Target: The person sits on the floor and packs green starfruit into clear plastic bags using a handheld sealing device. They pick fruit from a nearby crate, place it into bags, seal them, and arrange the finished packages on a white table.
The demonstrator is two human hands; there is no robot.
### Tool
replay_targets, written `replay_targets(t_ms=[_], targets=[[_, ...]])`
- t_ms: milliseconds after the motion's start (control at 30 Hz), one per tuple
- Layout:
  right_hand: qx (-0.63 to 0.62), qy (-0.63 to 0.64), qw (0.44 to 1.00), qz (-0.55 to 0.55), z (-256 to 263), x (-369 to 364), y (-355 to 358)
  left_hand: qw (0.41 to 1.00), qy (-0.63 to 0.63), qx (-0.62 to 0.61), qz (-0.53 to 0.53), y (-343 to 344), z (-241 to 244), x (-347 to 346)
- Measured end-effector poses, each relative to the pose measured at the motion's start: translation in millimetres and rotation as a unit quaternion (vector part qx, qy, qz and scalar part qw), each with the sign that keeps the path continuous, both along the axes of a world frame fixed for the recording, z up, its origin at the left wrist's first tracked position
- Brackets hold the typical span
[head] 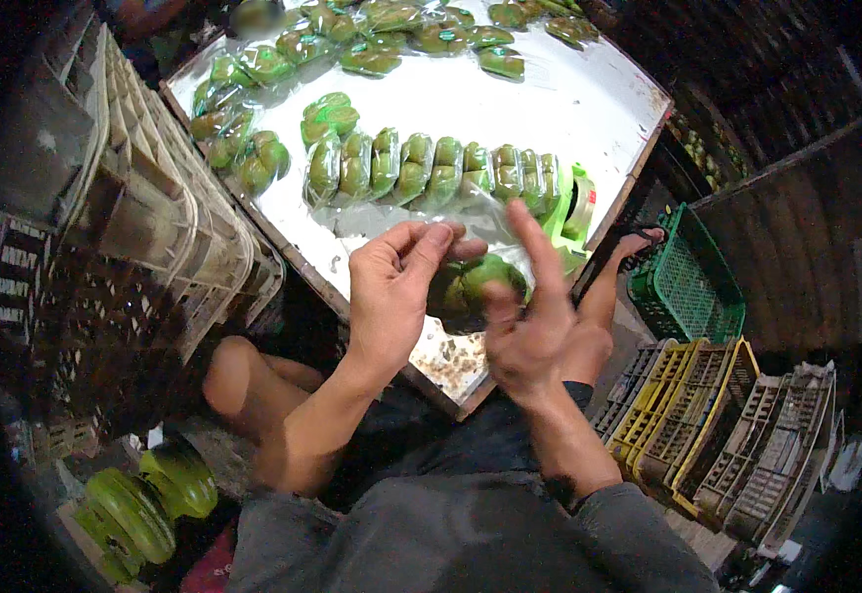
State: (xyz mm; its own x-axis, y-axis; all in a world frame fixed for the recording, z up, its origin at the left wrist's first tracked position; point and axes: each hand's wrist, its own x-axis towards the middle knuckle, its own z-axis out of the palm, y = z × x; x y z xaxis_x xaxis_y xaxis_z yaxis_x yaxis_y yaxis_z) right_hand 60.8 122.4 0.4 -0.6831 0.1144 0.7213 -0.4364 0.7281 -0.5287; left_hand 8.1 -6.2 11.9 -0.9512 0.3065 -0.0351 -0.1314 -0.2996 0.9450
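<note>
Thumb and fingers of my left hand [401, 278] are pinched together at what looks like the edge of a clear plastic bag [486, 215]. My right hand [535, 319] is blurred, its index finger stretched out and fingers apart, with nothing plainly held. Between and behind both hands lies green fruit [486, 278], partly hidden by them. Just beyond stands a row of clear bags of green fruit [416, 167], packed side by side. At the row's right end sits a bright green tape dispenser [568, 215] carrying a tape roll [583, 204].
More bagged fruit [372, 55] lies along the far and left sides of the white tabletop [431, 104]. Stacked plastic crates [149, 185] rise at left; yellow and grey crates [687, 415] and a green basket [690, 282] are at right. Large green fruits [131, 511] sit lower left.
</note>
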Motion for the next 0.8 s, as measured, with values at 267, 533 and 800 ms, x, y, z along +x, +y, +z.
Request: replay_targets(t_ms=[267, 533, 800], targets=[[-0.225, -0.204, 0.937, 0.173, -13, -14, 6, 0.887, 0.418, -0.150, 0.126, -11, -16, -13], [-0.073, -0.128, 0.982, 0.121, 6, -19, 9, 0.977, 0.199, -0.056, 0.056, -13, -16, -13], [-0.018, -0.112, 0.991, 0.073, -15, -18, 13, 0.992, 0.101, -0.077, 0.026, -13, -19, -8]])
